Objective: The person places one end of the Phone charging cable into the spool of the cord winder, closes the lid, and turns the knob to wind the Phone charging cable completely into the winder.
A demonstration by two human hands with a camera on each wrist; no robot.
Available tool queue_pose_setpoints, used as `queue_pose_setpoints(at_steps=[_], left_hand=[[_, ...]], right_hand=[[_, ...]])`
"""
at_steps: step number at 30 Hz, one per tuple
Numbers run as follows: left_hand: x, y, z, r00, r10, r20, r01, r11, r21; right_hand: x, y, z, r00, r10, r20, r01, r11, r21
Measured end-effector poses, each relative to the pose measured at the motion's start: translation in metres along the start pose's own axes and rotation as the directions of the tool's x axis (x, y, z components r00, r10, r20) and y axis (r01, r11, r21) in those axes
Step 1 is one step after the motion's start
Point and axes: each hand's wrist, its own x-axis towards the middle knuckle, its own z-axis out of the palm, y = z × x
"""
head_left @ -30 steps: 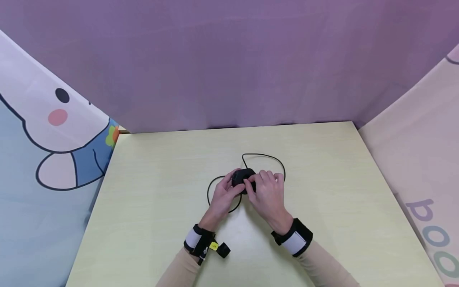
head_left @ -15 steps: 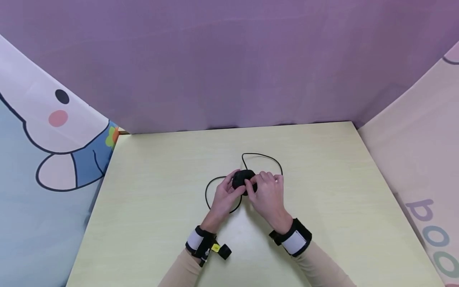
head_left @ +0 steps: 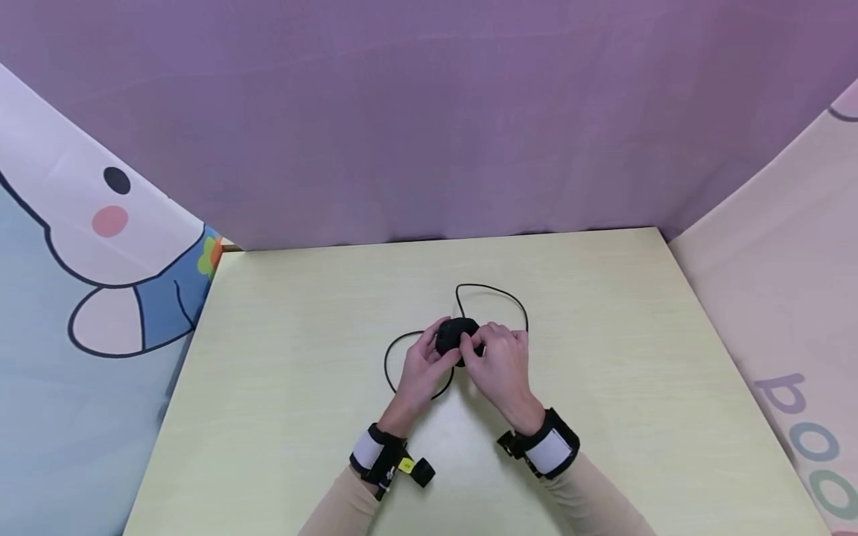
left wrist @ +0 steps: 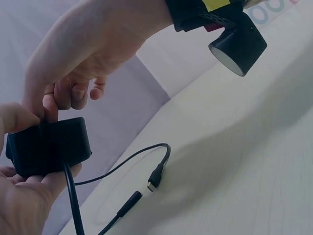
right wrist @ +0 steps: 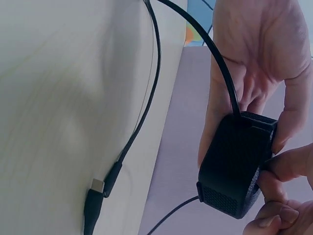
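A black, rounded, box-like device (head_left: 454, 335) with thin black cords is held between both hands above the table. My left hand (head_left: 421, 370) grips it from the left, thumb on the near side and fingers on the far side. My right hand (head_left: 503, 370) pinches its right edge between thumb and index finger. Seen in the right wrist view, the device (right wrist: 232, 161) has a textured surface, and a cord (right wrist: 222, 63) comes out of its top. In the left wrist view, a USB-C plug (left wrist: 155, 177) and another black cord end (left wrist: 130, 202) lie close together but apart.
The pale wooden table (head_left: 302, 320) carries loops of black cord (head_left: 492, 286) beyond and left of the hands. Purple cloth (head_left: 429, 134) hangs behind it, with printed cloths at both sides. A strapped camera (head_left: 422, 472) juts from the left wrist.
Both hands and the device have shifted slightly toward the person. The device has tilted a little in the fingers, and the cord loops have moved slightly. Both hands keep their hold.
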Motion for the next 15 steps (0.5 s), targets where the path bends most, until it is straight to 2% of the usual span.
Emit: queue_pose_setpoints(at_steps=[9,15], left_hand=[[-0.0007,-0.0023,0.0019,1.000,0.001,-0.024,-0.001,1.000,-0.010],[-0.0008,-0.0024,0.0034,0.999,0.000,-0.038,0.000,1.000,-0.006]], right_hand=[[-0.0002,0.0003,0.0039,0.998,0.061,-0.004,-0.061,0.997,0.044],[0.0002,0.0009,0.0056,0.998,0.068,-0.007,-0.067,0.995,0.067]])
